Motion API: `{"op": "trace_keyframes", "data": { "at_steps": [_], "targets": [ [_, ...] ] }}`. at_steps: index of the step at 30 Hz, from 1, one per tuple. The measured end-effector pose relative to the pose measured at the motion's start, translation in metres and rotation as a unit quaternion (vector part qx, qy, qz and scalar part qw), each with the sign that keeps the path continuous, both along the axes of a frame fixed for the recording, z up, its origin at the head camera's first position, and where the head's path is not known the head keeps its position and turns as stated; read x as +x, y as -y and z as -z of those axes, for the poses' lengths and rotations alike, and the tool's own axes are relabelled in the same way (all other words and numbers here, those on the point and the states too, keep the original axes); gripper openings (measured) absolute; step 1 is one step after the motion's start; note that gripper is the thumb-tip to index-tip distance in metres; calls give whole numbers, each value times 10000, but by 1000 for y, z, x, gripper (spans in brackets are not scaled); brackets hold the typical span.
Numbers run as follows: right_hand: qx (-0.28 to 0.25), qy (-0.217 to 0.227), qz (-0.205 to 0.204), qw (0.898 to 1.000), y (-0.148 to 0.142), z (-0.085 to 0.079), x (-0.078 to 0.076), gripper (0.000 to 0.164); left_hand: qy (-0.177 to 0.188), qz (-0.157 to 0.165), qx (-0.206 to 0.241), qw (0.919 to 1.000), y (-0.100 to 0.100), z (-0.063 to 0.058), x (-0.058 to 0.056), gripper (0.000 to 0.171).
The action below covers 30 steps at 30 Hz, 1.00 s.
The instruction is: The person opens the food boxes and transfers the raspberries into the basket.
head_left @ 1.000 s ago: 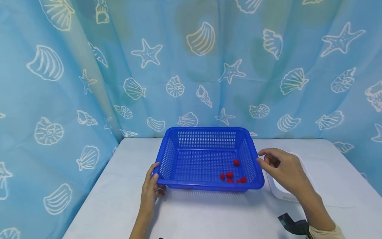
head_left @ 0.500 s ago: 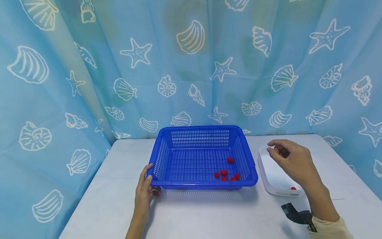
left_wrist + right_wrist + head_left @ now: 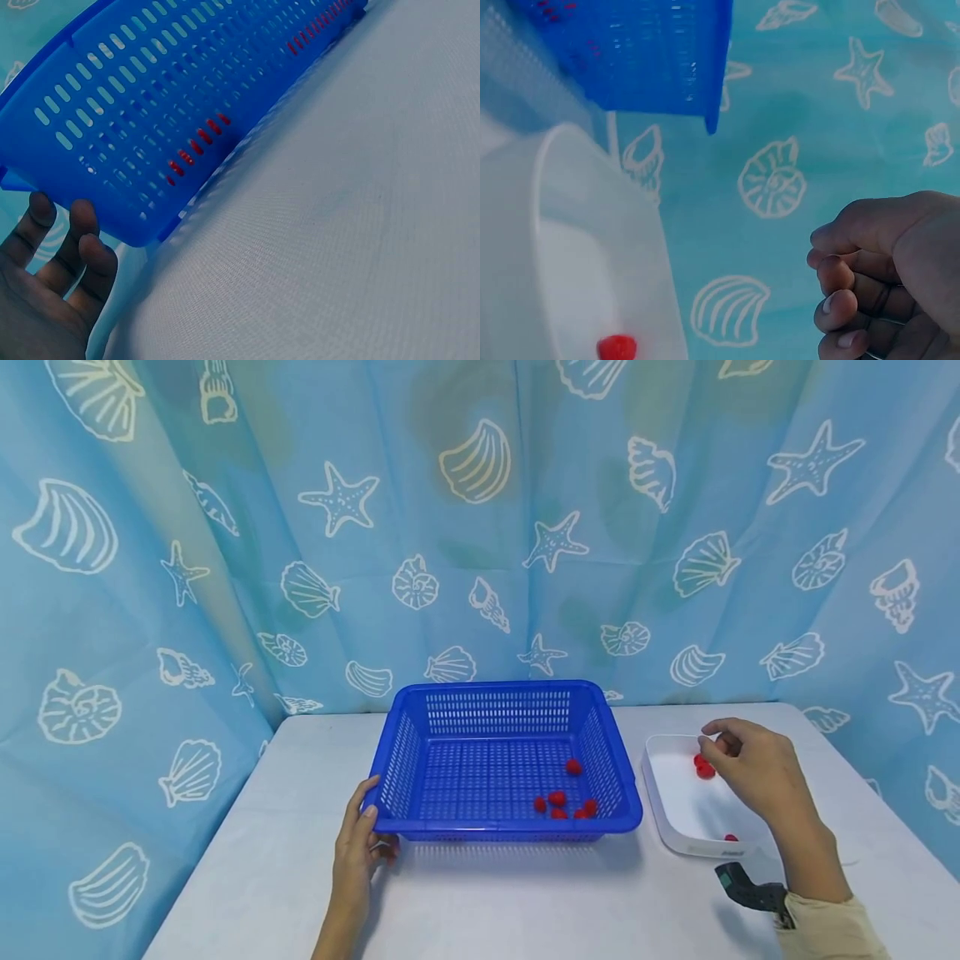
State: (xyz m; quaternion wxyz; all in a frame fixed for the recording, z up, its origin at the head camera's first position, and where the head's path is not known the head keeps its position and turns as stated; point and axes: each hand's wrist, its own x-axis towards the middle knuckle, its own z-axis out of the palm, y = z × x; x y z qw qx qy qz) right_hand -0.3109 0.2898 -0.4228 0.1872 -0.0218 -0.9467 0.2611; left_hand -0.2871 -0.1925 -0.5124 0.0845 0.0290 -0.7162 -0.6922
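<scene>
A blue plastic basket [image 3: 487, 825] with slotted walls stands on the white table. Several small red berry-like pieces [image 3: 557, 797] lie inside, towards its front right. My left hand [image 3: 354, 852] grips the basket's front left rim, thumb and index finger at the edge; in the left wrist view the other fingers [image 3: 97, 259] curl below the corner. My right hand [image 3: 761, 768] hovers over the right part of a white container [image 3: 678, 814], fingers loosely curled with nothing visible between them. More red pieces [image 3: 705, 771] lie in this container; in the right wrist view one red piece [image 3: 617, 347] shows.
The white container stands to the right of the basket, a narrow strip of table [image 3: 525, 902] between them. A blue curtain [image 3: 420, 527] with shell and starfish prints hangs behind and beside the table. A dark device [image 3: 750, 889] is strapped to my right wrist.
My right hand has left the basket's right rim and moved right, over the white container. Red pieces in the container have come into view. My left hand stays on the basket rim.
</scene>
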Motion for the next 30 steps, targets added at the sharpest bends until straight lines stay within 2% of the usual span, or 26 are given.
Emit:
{"op": "trace_keyframes", "data": {
  "at_steps": [4,9,22,26,30],
  "targets": [
    [58,227,64,9997,-7,7,-4,30,51,-24,-16,10000,0,0,1,47],
    [58,615,85,9981,-14,13,-8,31,-68,17,32,10000,1,1,2,45],
    [70,940,173,9954,-15,27,-23,32,-338,25,-148,9993,9,-1,-9,44],
    [101,1092,233,9937,-16,31,-23,33,-275,50,-90,9996,10,2,-9,44],
    [239,1200,224,9922,-20,28,-24,34,-124,55,1,9999,7,5,-5,46]
  ]
}}
